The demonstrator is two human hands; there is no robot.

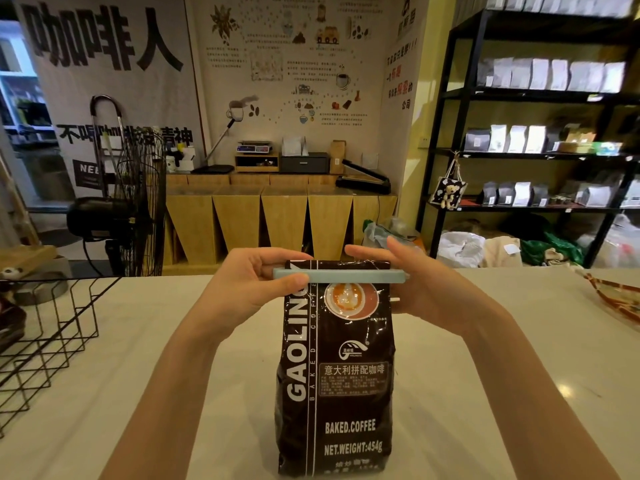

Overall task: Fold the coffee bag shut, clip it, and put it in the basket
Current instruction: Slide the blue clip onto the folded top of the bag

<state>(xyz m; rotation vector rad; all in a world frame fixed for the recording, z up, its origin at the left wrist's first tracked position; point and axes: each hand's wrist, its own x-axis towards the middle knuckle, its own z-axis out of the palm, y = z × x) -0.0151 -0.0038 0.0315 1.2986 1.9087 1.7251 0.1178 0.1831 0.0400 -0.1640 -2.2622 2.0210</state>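
Coffee bag (334,393) stands upright, clip (346,276) lying crosswise on its folded top.
I see the left hand (256,282) pinching the clip's left end, the right hand (415,282) flat-fingered behind the bag top.

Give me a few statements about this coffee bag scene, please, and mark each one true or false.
1. The coffee bag stands upright on the table. True.
2. The clip lies across the bag's top. True.
3. The bag is already in the wire basket. False: it stands on the table, right of the basket.
4. The left hand lies flat on the table. False: it pinches the clip's left end.
5. The right hand is at the bag's right side. True.
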